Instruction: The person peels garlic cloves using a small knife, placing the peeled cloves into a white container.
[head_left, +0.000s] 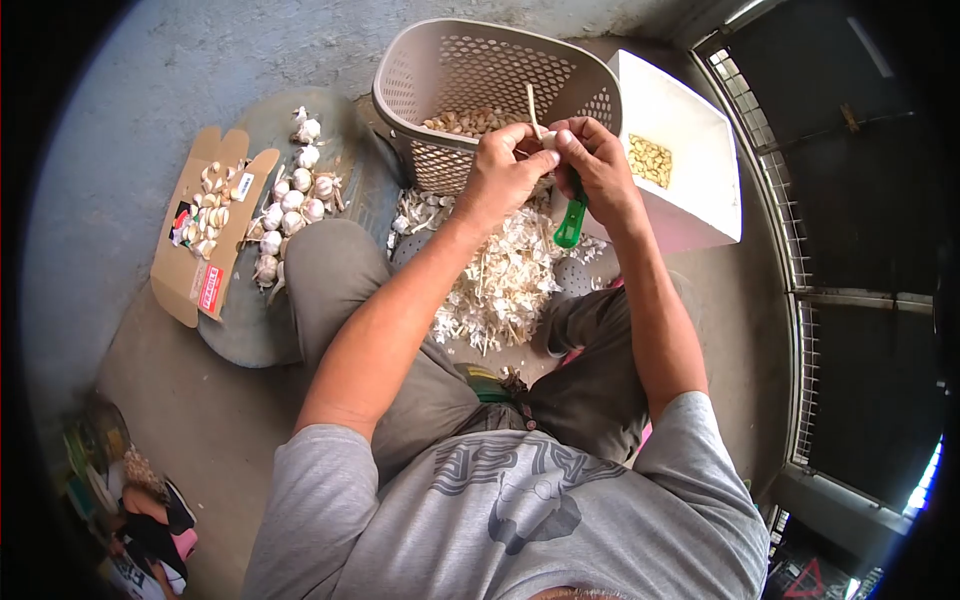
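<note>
My left hand (508, 172) is closed, its fingertips pinching a piece of garlic (548, 141) with a long dry stalk standing up from it. Against it presses my right hand (600, 168), thumb on the garlic, while its other fingers wrap a green-handled knife (570, 222). The knife's handle points down toward my lap; its blade is hidden by the fingers. Both hands are over the near rim of a beige perforated basket (440, 160), which has many garlic cloves (470, 122) at its bottom. Below the hands, a heap of garlic skins (500, 280) covers the floor between my feet.
At right stands a white foam box (695, 150) with peeled cloves (650, 160) inside. Left of my knee, whole garlic bulbs (292, 200) and an open cardboard box (190, 265) with loose cloves lie on a grey round surface (240, 340). Another person (150, 535) is at lower left.
</note>
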